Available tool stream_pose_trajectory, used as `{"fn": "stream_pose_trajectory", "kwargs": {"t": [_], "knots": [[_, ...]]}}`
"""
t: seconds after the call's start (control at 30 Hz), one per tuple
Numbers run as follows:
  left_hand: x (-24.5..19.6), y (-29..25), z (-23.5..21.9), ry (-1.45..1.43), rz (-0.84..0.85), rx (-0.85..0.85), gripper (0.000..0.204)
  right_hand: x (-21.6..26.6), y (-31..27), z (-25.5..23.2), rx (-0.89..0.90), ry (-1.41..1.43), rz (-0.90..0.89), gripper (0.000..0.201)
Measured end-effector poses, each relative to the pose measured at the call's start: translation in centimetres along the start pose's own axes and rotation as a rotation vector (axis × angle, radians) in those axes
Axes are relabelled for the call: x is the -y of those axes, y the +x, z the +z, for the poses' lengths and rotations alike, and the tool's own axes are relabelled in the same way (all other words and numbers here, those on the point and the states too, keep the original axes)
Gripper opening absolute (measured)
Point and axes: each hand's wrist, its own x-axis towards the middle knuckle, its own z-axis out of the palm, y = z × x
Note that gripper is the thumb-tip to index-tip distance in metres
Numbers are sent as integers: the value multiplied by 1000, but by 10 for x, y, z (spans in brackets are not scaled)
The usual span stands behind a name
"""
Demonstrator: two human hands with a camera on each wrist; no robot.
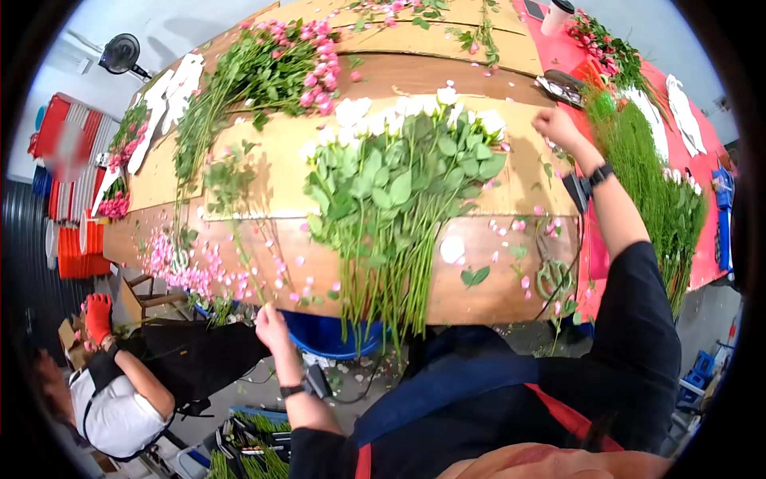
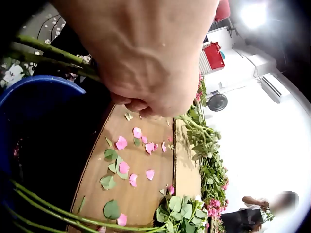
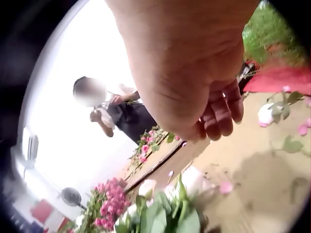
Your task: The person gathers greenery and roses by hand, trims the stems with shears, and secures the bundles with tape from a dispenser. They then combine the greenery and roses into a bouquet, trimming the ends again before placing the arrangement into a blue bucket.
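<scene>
The left hand [image 1: 274, 329], at the table's front edge, grips a green stem whose blurred leafy top [image 1: 230, 180] leans over the cardboard. In the left wrist view, stems pass under the left hand [image 2: 150, 63] and end in pale green foliage [image 2: 201, 136]. Above the cardboard's right part, the right hand [image 1: 561, 132] holds nothing; its fingers hang loosely curled in the right wrist view, where the hand [image 3: 189, 82] is above scattered petals. Between the hands lies a wide bunch of white roses [image 1: 383, 176], blooms at the far side, stems over the front edge.
Pink roses [image 1: 319, 72] lie at the back left. Petals [image 1: 211, 267] and green-handled scissors [image 1: 550, 279] are on the wooden table [image 1: 487, 295]. A blue tub [image 1: 327, 335] stands below the edge. Feathery greenery [image 1: 638, 152] covers the red surface at right. Another person [image 1: 120, 399] is at lower left.
</scene>
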Motion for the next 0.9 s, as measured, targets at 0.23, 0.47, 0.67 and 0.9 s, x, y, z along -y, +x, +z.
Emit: {"fn": "stream_pose_trajectory", "kwargs": {"t": [0.23,0.47,0.67,0.9], "knots": [[-44,-66,26,9,-15,-172,14,-10,186,18,-96,192,65,20],[-50,-90,45,-27,-63,-257,15,-50,303,75,24,22,37,31],[-50,-94,56,-185,-184,-183,13,-69,315,64,28,529,163,29],[-43,-86,57,-371,-193,-142,12,22,196,1,125,1306,96,21]]}}
